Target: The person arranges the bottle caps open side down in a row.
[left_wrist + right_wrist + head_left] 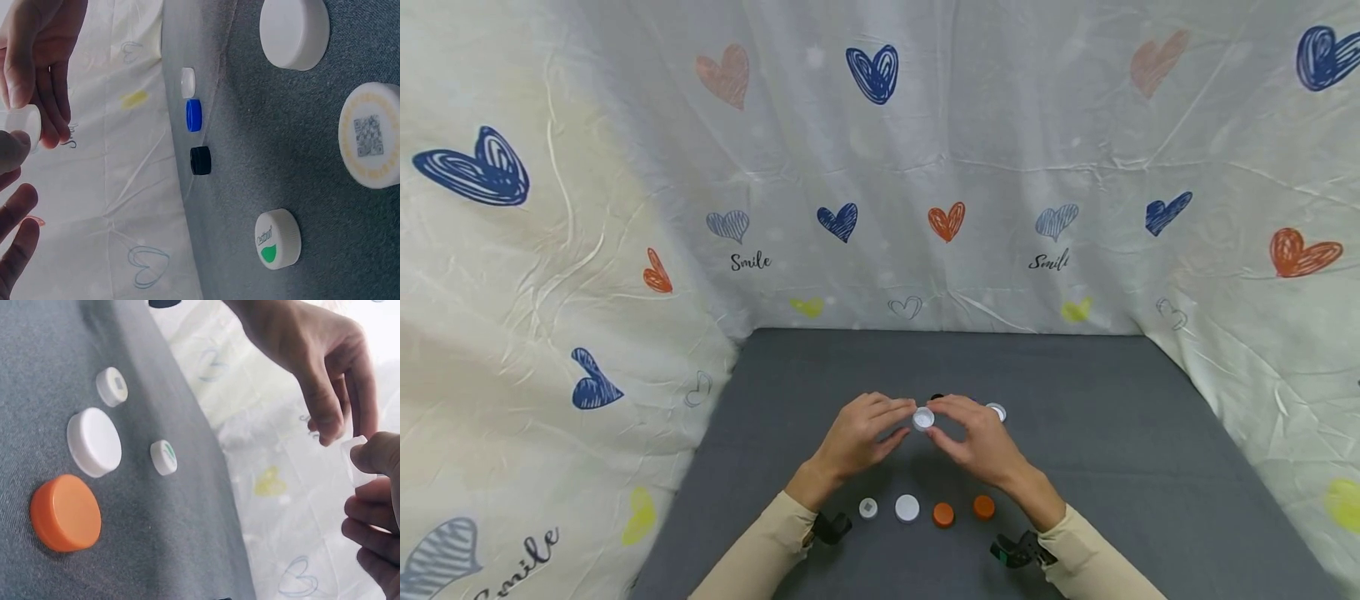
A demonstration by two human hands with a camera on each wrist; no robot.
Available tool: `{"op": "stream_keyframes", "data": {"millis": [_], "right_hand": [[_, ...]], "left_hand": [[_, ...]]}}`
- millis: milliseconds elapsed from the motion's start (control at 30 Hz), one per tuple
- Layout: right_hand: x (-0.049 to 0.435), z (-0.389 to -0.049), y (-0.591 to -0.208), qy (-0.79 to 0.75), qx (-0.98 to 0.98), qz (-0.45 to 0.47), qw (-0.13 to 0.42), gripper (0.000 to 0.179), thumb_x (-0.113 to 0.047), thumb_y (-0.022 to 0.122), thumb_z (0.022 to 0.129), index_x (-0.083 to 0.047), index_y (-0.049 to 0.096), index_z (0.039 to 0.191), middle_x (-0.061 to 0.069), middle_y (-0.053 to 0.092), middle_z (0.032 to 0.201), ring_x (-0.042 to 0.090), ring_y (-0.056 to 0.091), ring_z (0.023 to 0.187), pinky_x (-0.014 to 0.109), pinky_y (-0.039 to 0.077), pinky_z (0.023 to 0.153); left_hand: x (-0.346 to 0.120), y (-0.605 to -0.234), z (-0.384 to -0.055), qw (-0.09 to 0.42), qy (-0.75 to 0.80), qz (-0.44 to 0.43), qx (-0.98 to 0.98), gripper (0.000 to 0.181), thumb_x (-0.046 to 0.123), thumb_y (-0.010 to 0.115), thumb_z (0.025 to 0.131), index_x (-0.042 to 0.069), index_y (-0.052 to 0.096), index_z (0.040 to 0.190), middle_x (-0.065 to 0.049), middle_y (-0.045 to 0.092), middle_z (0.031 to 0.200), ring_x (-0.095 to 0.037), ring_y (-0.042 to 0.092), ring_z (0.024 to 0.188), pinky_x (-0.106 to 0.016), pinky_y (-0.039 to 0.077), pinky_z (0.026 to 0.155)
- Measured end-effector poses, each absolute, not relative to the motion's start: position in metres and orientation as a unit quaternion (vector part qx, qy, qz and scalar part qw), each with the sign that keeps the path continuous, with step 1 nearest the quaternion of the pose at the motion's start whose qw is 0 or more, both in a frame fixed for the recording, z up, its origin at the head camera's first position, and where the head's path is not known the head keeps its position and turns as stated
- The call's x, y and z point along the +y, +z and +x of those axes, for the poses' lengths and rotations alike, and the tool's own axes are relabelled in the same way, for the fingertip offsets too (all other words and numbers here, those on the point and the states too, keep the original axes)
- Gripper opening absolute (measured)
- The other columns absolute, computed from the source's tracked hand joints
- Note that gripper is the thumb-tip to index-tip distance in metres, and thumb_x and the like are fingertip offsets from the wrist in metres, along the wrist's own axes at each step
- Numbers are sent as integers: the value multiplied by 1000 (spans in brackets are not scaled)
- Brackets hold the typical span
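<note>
A small translucent white bottle cap point(923, 418) is held above the table between the two hands. My right hand point(981, 442) pinches it, the thumb point(374, 453) on its near side and the fingers behind. From the other side my left hand point(865, 433) reaches to the cap, its fingertips right at the edge and its thumb a little apart in the right wrist view. A black cap point(200, 160), a blue cap point(194, 115) and another translucent cap point(188, 82) stand in a row on the table beyond the hands.
Nearer on the grey table point(1112, 517) lie a white cap with a printed code point(868, 508), a plain white cap point(907, 508) and two orange caps point(943, 515). A white cap with a green mark point(278, 239) is hidden in the head view. A heart-printed curtain point(910, 167) hangs behind.
</note>
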State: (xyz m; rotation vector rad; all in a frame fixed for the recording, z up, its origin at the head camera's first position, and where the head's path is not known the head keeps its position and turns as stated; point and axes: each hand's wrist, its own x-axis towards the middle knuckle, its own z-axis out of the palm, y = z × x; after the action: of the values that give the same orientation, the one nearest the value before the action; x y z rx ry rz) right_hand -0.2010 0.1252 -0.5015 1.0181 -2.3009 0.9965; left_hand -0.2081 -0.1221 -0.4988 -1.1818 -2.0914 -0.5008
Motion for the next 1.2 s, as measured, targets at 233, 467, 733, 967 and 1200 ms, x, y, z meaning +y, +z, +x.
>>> {"op": "stream_keyframes", "data": {"millis": [233, 467, 733, 967, 1200], "right_hand": [[125, -196, -500, 387, -841, 345, 157, 26, -33, 70, 96, -21, 71, 119, -7, 71, 118, 12, 67, 110, 39, 56, 90], [127, -194, -499, 394, -848, 319, 153, 28, -37, 67, 97, -23, 71, 121, -6, 70, 121, 13, 67, 113, 41, 56, 93], [131, -198, -500, 386, -817, 366, 222, 44, -20, 83, 84, -18, 70, 125, 2, 71, 122, 19, 65, 116, 36, 52, 100], [127, -199, -502, 363, -783, 421, 278, 61, -5, 89, 71, -12, 69, 128, 10, 70, 123, 28, 63, 116, 39, 47, 105], [125, -201, -502, 347, -762, 451, 310, 57, -6, 88, 72, -10, 69, 126, 11, 71, 120, 31, 65, 115, 47, 48, 104]], "left_hand": [[-118, -502, -208, 346, -188, -462, -794, 44, 17, 86, 80, 10, 73, 122, 0, 74, 117, -13, 67, 92, -28, 54, 75], [-118, -504, -207, 333, -213, -443, -805, 35, 20, 80, 87, 11, 73, 120, 1, 74, 115, -12, 67, 93, -28, 55, 77], [-117, -507, -205, 264, -335, -382, -820, 20, 22, 75, 91, 15, 75, 110, 5, 75, 104, -11, 68, 89, -27, 57, 77], [-114, -507, -203, 185, -452, -341, -803, 12, 23, 72, 93, 17, 77, 103, 5, 76, 92, -6, 69, 78, -34, 59, 66], [-112, -508, -202, 148, -496, -334, -788, 13, 23, 70, 95, 15, 78, 102, 2, 76, 90, -10, 69, 73, -39, 60, 65]]}}
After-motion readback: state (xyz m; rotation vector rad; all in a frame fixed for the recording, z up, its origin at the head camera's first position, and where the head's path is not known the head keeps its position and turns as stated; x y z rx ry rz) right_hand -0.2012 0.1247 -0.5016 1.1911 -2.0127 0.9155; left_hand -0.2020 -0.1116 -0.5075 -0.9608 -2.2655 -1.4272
